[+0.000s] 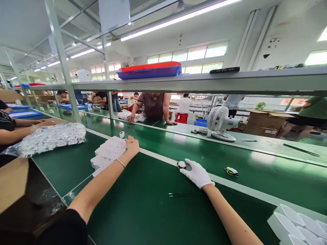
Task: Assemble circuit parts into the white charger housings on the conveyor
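My left hand [132, 146], bare with a bracelet at the wrist, is at the far right edge of a block of white plastic cases [108, 151]. Its fingers are slightly bent and apart, against or close beside the cases; their contact is partly hidden. One loose white case [122, 134] stands just beyond the block. My right hand [197, 173], in a white glove, has its thumb and fingers around a small white-topped part [182, 165] with dark and yellow bits, over the pale strip. A similar part [231, 171] lies farther right on the green belt.
More white cases [297, 224] stand at the lower right. A clear bag of white pieces [56, 137] lies left, near another person's arms, above an open carton [15, 183]. Across the belt are a person [154, 107] and a fan [221, 122]. An overhead shelf [194, 81] crosses the view.
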A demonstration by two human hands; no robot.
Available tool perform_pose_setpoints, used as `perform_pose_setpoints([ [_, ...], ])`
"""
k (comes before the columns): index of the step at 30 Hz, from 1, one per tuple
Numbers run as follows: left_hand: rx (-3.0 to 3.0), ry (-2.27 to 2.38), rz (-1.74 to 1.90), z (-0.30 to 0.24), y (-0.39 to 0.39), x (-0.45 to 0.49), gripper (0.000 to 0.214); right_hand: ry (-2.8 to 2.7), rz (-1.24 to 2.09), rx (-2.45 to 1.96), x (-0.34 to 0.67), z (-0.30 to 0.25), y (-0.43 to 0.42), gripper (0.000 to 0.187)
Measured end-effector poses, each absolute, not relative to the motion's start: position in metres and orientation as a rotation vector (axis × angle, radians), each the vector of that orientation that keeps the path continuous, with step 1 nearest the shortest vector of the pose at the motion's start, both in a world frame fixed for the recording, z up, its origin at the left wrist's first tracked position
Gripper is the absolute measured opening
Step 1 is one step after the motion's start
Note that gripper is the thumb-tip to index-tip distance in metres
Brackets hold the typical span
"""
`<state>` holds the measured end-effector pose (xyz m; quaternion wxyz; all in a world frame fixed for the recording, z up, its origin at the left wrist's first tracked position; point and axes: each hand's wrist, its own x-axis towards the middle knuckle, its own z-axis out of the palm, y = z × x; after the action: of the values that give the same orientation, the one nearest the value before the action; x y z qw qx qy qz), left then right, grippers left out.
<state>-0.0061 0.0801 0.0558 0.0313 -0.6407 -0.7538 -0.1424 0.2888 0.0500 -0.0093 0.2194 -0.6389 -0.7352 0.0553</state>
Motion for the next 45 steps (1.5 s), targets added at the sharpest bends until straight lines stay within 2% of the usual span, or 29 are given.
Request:
perform_pose_setpoints([
  [5,-2.320,-2.220,-0.491,0.033,0.054,0.033,0.013,-2.009,0.096,-1.898,0.282,-0.007,0.051,0.049],
  [9,-2.552,-2.117,-0.618,0.010,0.027,0.048,0.017,-1.987,0.058,-1.955,0.274,-0.007,0.051,0.040],
  [11,-2.619,-2.115,-0.767,-0.001,0.019,0.049,0.024,-1.986,0.033,-1.968,0.270,-0.008,0.051,0.038],
  [14,-2.716,-2.121,-1.112,-0.015,0.017,0.047,0.048,-1.997,0.037,-1.924,0.268,-0.010,0.052,0.037],
  [16,-2.800,-2.084,-1.250,-0.021,0.019,0.044,0.054,-2.017,0.066,-1.869,0.269,-0.010,0.052,0.038],
  [22,-2.922,-1.954,-1.438,-0.025,0.024,0.039,0.048,-2.148,0.292,-1.668,0.284,-0.009,0.051,0.038],
  [27,-2.917,-1.898,-1.510,-0.026,0.022,0.039,0.049,-1.955,0.607,-1.417,0.291,-0.016,0.050,0.034],
  [32,-2.867,-1.868,-1.530,-0.023,0.021,0.037,0.054,-1.737,0.486,-1.196,0.258,-0.015,0.041,0.035],
  [37,-3.046,-1.700,-1.622,-0.022,0.030,0.030,0.057,-1.811,0.311,-0.890,0.219,0.000,0.020,0.028],
  [45,-3.442,-1.488,-1.671,-0.029,0.040,0.020,0.081,-2.029,0.224,-0.719,0.209,0.013,0.002,0.027],
])
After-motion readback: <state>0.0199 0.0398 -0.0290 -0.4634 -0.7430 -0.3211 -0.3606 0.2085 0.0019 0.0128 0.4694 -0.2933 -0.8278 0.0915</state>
